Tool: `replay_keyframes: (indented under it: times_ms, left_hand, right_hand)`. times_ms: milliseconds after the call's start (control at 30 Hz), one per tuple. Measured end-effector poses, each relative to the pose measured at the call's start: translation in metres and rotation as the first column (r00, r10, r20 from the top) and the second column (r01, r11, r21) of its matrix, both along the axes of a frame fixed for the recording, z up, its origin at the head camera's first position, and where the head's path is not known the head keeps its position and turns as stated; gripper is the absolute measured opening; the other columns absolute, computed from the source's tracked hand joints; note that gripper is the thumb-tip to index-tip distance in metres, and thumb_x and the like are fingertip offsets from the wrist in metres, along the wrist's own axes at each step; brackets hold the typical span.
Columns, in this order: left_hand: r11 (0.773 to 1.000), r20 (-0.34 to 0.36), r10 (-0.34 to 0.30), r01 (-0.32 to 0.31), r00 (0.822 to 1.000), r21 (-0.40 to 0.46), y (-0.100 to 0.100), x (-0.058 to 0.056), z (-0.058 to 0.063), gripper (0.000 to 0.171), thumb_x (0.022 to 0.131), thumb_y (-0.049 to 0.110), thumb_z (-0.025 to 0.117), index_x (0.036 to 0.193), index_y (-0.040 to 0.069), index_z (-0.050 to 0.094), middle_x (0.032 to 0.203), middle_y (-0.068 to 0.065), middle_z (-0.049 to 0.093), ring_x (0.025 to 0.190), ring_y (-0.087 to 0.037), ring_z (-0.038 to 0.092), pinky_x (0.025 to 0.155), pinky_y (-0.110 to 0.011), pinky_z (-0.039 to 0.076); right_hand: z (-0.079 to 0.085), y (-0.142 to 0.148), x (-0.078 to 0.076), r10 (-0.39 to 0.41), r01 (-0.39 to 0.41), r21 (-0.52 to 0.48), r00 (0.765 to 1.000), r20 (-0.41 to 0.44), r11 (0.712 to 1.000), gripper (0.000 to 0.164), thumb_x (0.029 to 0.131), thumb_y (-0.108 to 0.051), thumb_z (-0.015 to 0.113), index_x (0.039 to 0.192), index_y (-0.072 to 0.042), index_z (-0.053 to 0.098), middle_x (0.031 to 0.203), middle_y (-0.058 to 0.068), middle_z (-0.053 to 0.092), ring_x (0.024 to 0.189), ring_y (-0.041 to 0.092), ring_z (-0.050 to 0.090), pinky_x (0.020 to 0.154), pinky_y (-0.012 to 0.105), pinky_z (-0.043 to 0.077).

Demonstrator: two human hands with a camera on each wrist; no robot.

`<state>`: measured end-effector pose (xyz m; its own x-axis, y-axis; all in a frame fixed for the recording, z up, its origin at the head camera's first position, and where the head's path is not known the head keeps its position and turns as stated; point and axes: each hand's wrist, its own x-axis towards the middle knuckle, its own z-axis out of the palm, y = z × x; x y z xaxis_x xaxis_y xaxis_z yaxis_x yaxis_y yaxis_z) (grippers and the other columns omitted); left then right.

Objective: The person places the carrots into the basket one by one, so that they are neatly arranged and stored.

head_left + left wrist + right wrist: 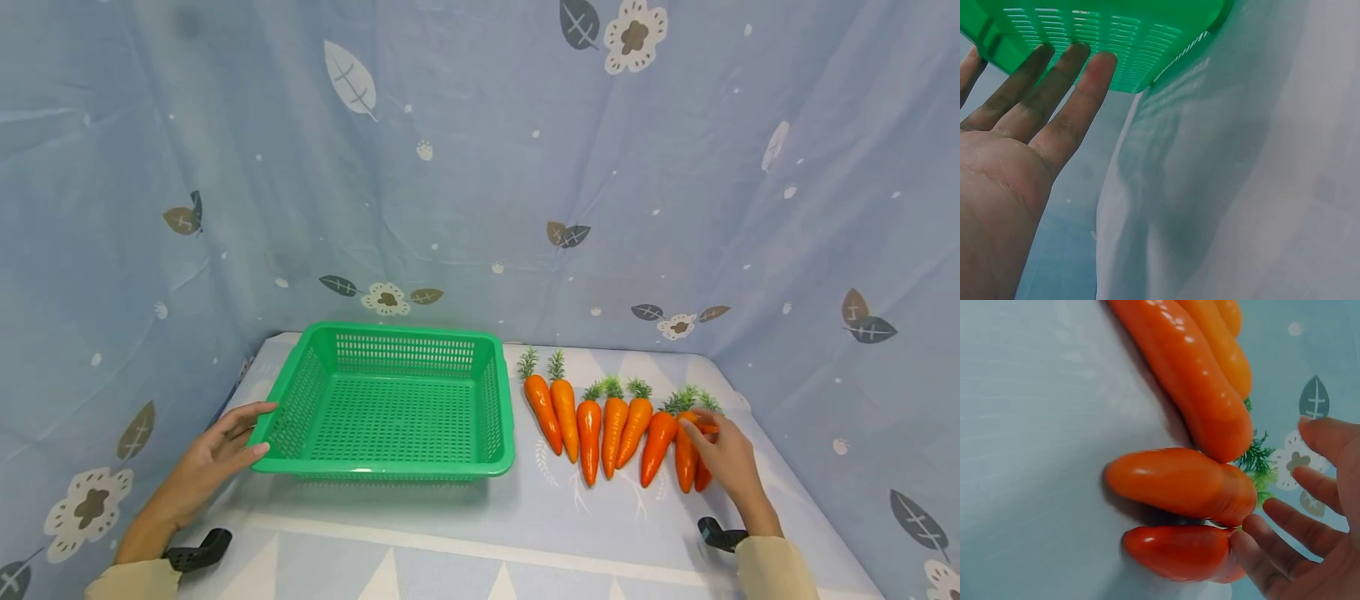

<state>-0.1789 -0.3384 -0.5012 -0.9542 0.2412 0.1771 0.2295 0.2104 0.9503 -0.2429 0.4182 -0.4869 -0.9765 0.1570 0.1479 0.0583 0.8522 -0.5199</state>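
Note:
A green plastic basket [397, 468] with slotted walls stands at the left of the table, nothing inside it. My left hand [210, 458] is at its left side, thumb by the front left corner. In the left wrist view the extended fingers [1072, 119] meet the outside of the slotted wall. Several orange carrots with green tops lie in a row to the right. Over the right end of that row is my right hand [726, 462], fingers spread beside an orange carrot [1172, 481] and a redder carrot [1175, 550]; neither is gripped.
The table [540, 542] has a pale patterned cover. A blue curtain [480, 167] with leaves and flowers hangs behind it and along both sides. Other carrots [590, 437] lie between the basket and my right hand, tops toward the back.

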Motion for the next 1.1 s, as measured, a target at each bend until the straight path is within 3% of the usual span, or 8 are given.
replay_keyframes:
  times_ms: [233,433,500,600,700,900,1100]
  left_hand:
    - [1.000,0.005,0.008,-0.008,1.000,0.001,0.002,0.002,0.001,0.058,0.108,0.006,0.051,0.162,0.012,0.029,0.163,-0.001,0.023,0.133,0.011,0.034,0.098,-0.012,0.043]
    - [1.000,0.008,-0.012,0.012,1.000,-0.010,0.001,0.002,0.000,0.057,0.109,0.007,0.049,0.162,0.013,0.028,0.165,-0.001,0.020,0.132,0.011,0.031,0.098,-0.013,0.042]
    - [1.000,0.003,-0.019,0.019,1.000,-0.002,0.000,0.002,0.000,0.057,0.109,0.006,0.049,0.162,0.012,0.028,0.165,-0.001,0.020,0.133,0.011,0.031,0.099,-0.013,0.042]
    - [1.000,0.003,-0.015,0.015,1.000,0.009,-0.001,0.000,-0.001,0.057,0.109,0.006,0.049,0.162,0.012,0.028,0.165,-0.001,0.020,0.134,0.011,0.032,0.099,-0.013,0.042]
    - [1.000,0.016,-0.014,0.014,1.000,0.012,-0.003,0.000,-0.003,0.058,0.109,0.007,0.048,0.163,0.014,0.028,0.166,-0.001,0.018,0.135,0.011,0.030,0.099,-0.012,0.041]
    - [1.000,0.019,-0.013,0.013,1.000,0.011,-0.005,0.001,-0.005,0.058,0.109,0.007,0.048,0.163,0.014,0.027,0.167,-0.003,0.016,0.140,0.006,0.026,0.100,-0.010,0.039]
    - [1.000,0.018,-0.008,0.008,1.000,0.015,-0.003,0.000,-0.005,0.058,0.109,0.006,0.048,0.163,0.014,0.028,0.167,-0.003,0.017,0.139,0.007,0.027,0.101,-0.011,0.038]
  right_hand:
    - [0.003,0.014,-0.006,-0.063,0.063,-0.033,0.998,0.003,0.997,0.056,0.105,-0.036,0.061,0.141,0.006,0.052,0.130,0.034,0.056,0.109,0.050,0.058,0.087,0.060,0.053]
    - [-0.003,0.032,-0.004,-0.126,0.126,-0.050,0.992,0.003,0.991,0.052,0.105,-0.030,0.060,0.139,0.008,0.053,0.130,0.036,0.054,0.103,0.047,0.059,0.072,0.042,0.058]
    - [-0.006,0.037,-0.004,-0.141,0.142,-0.054,0.990,0.012,0.988,0.052,0.105,-0.029,0.060,0.139,0.009,0.052,0.131,0.037,0.053,0.104,0.048,0.059,0.073,0.043,0.058]
    - [-0.009,0.042,-0.006,-0.154,0.156,-0.074,0.987,0.042,0.985,0.055,0.105,-0.031,0.060,0.140,0.010,0.050,0.133,0.039,0.050,0.111,0.052,0.054,0.084,0.053,0.057]
    - [-0.010,0.045,-0.008,-0.153,0.164,-0.119,0.984,0.094,0.979,0.062,0.105,-0.037,0.059,0.144,0.009,0.045,0.138,0.040,0.046,0.118,0.053,0.050,0.091,0.058,0.054]
    - [-0.013,0.053,-0.013,-0.096,0.142,-0.218,0.973,0.211,0.966,0.080,0.104,-0.050,0.055,0.154,0.008,0.031,0.149,0.039,0.034,0.120,0.049,0.051,0.086,0.042,0.059]
    - [-0.015,0.061,-0.017,-0.074,0.157,-0.297,0.960,0.271,0.942,0.088,0.103,-0.056,0.053,0.158,0.006,0.024,0.153,0.039,0.028,0.124,0.049,0.048,0.084,0.035,0.059]
